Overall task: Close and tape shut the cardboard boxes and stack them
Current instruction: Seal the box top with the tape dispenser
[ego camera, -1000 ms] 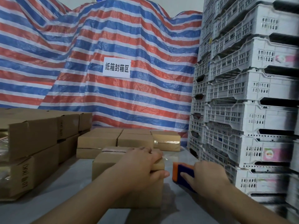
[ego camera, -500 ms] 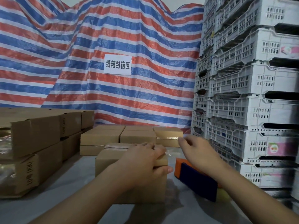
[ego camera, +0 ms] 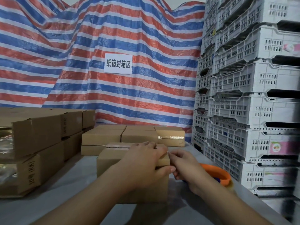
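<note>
While the only view is the head camera, it shows enough to judge progress: the cardboard box in hand sits low in the centre of the frame on the grey table, flaps down and a strip of tape already across its far top edge. The left hand lies over the box's near right corner, fingers curled over the top and thumb pressed on the right side, clamping it. The right hand is just beside that corner with fingers bent, apparently pressing or pinching a tape end there; whether it grips anything I cannot tell. The orange tape dispenser lies on the table behind this hand, at lower right. Sealed boxes sit in a row at centre, and stacked boxes stand at left. By my reading this box is nearly sealed and stacking it remains.
</note>
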`<action>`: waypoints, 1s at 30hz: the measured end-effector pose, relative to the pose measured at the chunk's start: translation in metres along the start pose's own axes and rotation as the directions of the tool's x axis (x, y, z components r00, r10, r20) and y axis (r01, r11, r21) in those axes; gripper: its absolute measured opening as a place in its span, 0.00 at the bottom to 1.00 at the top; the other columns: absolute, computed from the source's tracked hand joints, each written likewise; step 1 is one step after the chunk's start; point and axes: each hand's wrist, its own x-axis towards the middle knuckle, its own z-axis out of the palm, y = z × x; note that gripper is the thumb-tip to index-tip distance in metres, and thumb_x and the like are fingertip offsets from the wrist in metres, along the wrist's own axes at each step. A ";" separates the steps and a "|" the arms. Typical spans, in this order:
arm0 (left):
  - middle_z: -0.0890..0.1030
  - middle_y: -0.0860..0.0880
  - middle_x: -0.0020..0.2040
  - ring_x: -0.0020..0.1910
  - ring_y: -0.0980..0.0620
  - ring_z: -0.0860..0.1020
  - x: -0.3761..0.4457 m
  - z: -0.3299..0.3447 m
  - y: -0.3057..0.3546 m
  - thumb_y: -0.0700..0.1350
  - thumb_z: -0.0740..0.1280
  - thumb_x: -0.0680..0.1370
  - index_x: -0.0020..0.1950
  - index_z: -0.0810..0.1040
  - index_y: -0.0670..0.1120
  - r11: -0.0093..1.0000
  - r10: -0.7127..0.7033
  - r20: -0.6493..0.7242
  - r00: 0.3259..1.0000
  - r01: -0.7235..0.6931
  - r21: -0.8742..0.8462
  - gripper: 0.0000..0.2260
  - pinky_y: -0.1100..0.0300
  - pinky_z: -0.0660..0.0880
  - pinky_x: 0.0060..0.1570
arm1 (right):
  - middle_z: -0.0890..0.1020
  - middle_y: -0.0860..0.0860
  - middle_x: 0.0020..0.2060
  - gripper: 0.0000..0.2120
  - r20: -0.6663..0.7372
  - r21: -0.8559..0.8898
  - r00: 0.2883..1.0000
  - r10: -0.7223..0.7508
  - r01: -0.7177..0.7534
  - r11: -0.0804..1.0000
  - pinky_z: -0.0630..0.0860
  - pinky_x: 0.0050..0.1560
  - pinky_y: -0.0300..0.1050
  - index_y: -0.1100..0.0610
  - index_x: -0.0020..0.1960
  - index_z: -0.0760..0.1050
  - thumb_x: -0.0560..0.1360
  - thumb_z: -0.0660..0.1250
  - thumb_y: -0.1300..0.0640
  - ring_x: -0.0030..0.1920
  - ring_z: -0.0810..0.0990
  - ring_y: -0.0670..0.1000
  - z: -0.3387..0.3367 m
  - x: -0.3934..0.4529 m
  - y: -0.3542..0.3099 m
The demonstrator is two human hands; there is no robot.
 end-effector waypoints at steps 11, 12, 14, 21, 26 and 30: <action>0.70 0.51 0.70 0.68 0.51 0.68 -0.003 -0.002 0.001 0.69 0.51 0.78 0.75 0.60 0.58 1.000 0.001 0.017 1.000 -0.001 0.008 0.29 0.50 0.65 0.68 | 0.82 0.58 0.52 0.08 -0.090 0.268 0.973 0.215 -0.184 0.946 0.78 0.59 0.61 0.52 0.60 0.75 0.82 0.61 0.56 0.53 0.81 0.60 0.031 -0.025 0.013; 0.70 0.51 0.71 0.69 0.51 0.68 -0.003 -0.002 0.001 0.69 0.51 0.78 0.75 0.60 0.58 1.000 0.002 0.016 1.000 -0.002 0.005 0.29 0.50 0.65 0.69 | 0.82 0.58 0.53 0.09 -0.094 0.238 0.973 0.211 -0.184 0.954 0.78 0.59 0.61 0.52 0.60 0.74 0.82 0.61 0.58 0.53 0.81 0.59 0.031 -0.026 0.014; 0.69 0.51 0.72 0.70 0.51 0.67 -0.003 -0.003 0.002 0.70 0.51 0.77 0.75 0.59 0.58 1.000 0.001 0.023 1.000 -0.001 0.001 0.29 0.50 0.64 0.70 | 0.81 0.56 0.54 0.11 -0.145 0.170 0.977 0.155 -0.130 0.977 0.79 0.59 0.59 0.52 0.61 0.74 0.82 0.60 0.61 0.53 0.81 0.56 0.026 -0.027 0.012; 0.66 0.50 0.76 0.75 0.53 0.62 -0.004 -0.003 0.002 0.64 0.44 0.80 0.77 0.60 0.54 0.994 -0.032 0.014 0.999 0.034 -0.102 0.28 0.51 0.60 0.73 | 0.77 0.53 0.66 0.22 -0.047 0.354 0.995 0.086 -0.064 0.933 0.68 0.71 0.58 0.49 0.65 0.74 0.81 0.54 0.38 0.67 0.75 0.56 0.033 -0.018 -0.003; 0.66 0.50 0.76 0.74 0.54 0.63 -0.001 0.001 0.002 0.62 0.44 0.81 0.77 0.60 0.52 0.990 -0.068 0.005 0.998 0.068 -0.125 0.28 0.54 0.59 0.71 | 0.72 0.62 0.70 0.29 -0.026 0.307 0.982 0.186 -0.169 0.937 0.64 0.73 0.56 0.61 0.74 0.66 0.83 0.51 0.41 0.70 0.70 0.61 0.049 -0.022 0.015; 0.77 0.54 0.63 0.59 0.58 0.74 -0.002 0.001 0.002 0.60 0.49 0.80 0.69 0.66 0.57 0.967 -0.089 -0.068 0.994 0.070 -0.244 0.20 0.60 0.69 0.57 | 0.70 0.62 0.73 0.31 -0.063 0.212 0.992 0.106 -0.090 0.973 0.62 0.75 0.57 0.62 0.76 0.64 0.83 0.51 0.41 0.74 0.67 0.62 0.045 -0.032 0.021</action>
